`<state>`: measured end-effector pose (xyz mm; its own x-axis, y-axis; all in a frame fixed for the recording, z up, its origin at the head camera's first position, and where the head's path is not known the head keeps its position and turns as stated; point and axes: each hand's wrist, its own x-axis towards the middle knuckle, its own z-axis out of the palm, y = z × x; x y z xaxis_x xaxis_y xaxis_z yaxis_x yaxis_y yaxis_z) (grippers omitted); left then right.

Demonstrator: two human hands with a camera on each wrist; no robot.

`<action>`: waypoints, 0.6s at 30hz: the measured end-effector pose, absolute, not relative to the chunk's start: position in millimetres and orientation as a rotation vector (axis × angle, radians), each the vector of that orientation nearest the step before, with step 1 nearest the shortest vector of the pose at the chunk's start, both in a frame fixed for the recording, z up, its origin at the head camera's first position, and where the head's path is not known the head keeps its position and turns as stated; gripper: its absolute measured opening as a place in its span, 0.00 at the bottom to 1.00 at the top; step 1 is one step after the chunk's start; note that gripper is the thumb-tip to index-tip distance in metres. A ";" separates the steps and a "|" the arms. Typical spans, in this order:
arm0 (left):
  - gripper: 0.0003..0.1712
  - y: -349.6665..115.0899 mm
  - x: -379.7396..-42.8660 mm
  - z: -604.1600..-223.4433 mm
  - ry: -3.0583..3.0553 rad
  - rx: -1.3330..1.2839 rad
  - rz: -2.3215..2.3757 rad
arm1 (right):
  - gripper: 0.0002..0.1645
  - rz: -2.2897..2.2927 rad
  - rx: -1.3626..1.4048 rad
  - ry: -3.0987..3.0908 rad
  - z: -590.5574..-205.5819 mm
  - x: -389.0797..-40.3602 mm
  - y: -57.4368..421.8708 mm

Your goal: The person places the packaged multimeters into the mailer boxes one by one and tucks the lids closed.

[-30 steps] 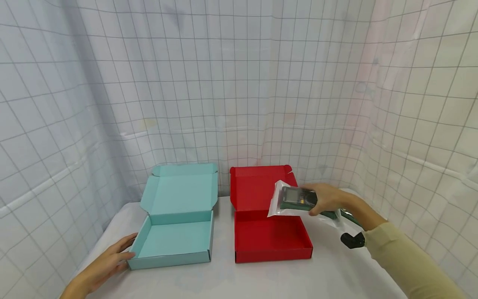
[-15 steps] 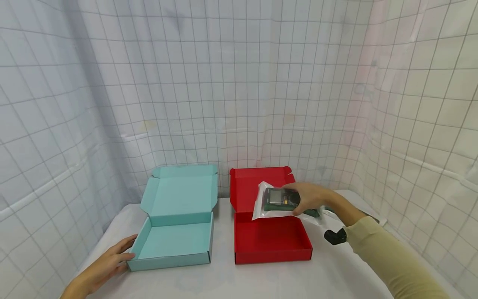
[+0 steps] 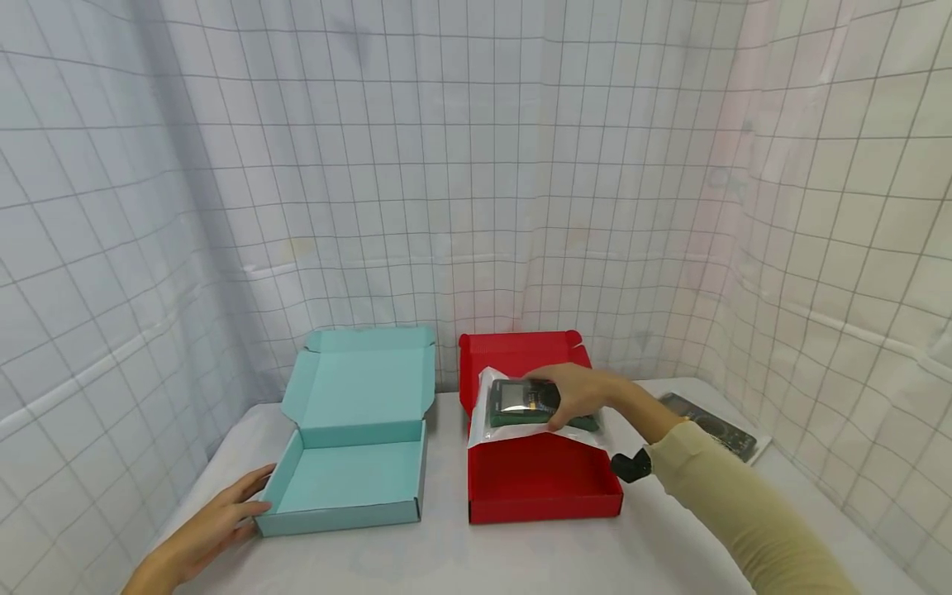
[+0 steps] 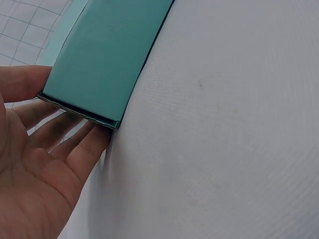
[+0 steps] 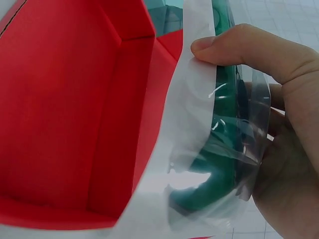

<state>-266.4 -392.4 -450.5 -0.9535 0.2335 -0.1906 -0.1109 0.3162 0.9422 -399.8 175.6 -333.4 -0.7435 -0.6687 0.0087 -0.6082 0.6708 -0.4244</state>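
My right hand [image 3: 576, 390] grips a green-and-black multimeter [image 3: 521, 398] in a clear and white plastic bag. It holds the bagged meter above the rear part of the open red box [image 3: 546, 511]. In the right wrist view the thumb [image 5: 224, 47] presses on the bag's white side, with other fingers partly hidden behind the meter. The meter is tilted, apart from the box floor. My left hand [image 3: 216, 529] touches the front left corner of the open teal box [image 3: 345, 519]. Its fingers [image 4: 82, 149] lie along the box's outer side, with the thumb near the top edge.
A second, black multimeter [image 3: 710, 426] lies on a white backing at the table's right, partly behind the right forearm. Both box lids stand raised at the back. Grid-patterned curtains [image 3: 483, 165] enclose the white table [image 3: 446, 562] at the back and sides.
My right hand has carried the bagged multimeter left, from the red box's right side to over its rear. The second multimeter has come into view. The left hand stays at the teal box.
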 end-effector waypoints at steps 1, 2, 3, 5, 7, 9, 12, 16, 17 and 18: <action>0.46 -392.2 -267.4 -450.6 2.297 0.112 1.675 | 0.53 -0.615 -1.070 2.731 -334.8 -400.7 173.5; 0.45 -392.0 -268.3 -450.7 2.294 0.111 1.675 | 0.53 -0.620 -1.088 2.725 -336.1 -401.4 171.3; 0.45 -391.7 -269.2 -450.7 2.292 0.110 1.672 | 0.53 -0.621 -1.103 2.721 -337.3 -402.0 169.3; 0.45 -392.1 -270.1 -450.8 2.292 0.111 1.667 | 0.53 -0.621 -1.126 2.717 -339.5 -403.0 164.6; 0.45 -392.4 -271.1 -451.0 2.290 0.108 1.663 | 0.53 -0.626 -1.132 2.708 -340.8 -403.2 160.0; 0.45 -392.4 -272.2 -451.1 2.289 0.098 1.659 | 0.53 -0.624 -1.130 2.706 -341.1 -403.4 155.7; 0.45 -392.4 -273.5 -450.3 2.288 0.086 1.655 | 0.53 -0.624 -1.143 2.695 -339.6 -404.3 148.9; 0.46 -393.5 -273.8 -450.3 2.275 0.083 1.663 | 0.52 -0.615 -1.168 2.686 -338.4 -407.3 138.8; 0.46 -393.8 -274.3 -450.5 2.267 0.080 1.669 | 0.52 -0.618 -1.173 2.681 -338.5 -407.7 136.4; 0.46 -394.1 -274.7 -450.8 2.263 0.077 1.672 | 0.52 -0.621 -1.176 2.675 -338.8 -407.7 133.9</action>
<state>-274.7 -394.1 -450.8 -0.9455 0.2337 -0.2269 -0.1482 0.3115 0.9386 -407.7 133.9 -338.8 -0.6802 -0.7326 0.0251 -0.6688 0.6062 -0.4303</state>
